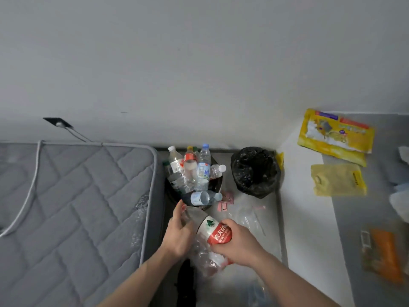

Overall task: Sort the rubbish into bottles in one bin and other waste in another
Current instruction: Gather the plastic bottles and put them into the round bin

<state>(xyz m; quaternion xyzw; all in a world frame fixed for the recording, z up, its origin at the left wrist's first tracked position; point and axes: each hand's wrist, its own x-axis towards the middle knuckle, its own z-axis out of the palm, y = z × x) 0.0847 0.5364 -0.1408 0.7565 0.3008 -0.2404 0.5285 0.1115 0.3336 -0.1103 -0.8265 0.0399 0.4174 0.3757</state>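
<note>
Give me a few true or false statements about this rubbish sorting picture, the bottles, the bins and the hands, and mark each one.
1. Both hands hold the red-labelled bottle. True: left hand, right hand.
2. The black-bagged bin is packed with bottles. False: the bottles fill the other bin, beside the mattress.
3. A yellow packet lies right of the bins. True.
4. The held bottle is already in a bin. False: it is held short of them.
</note>
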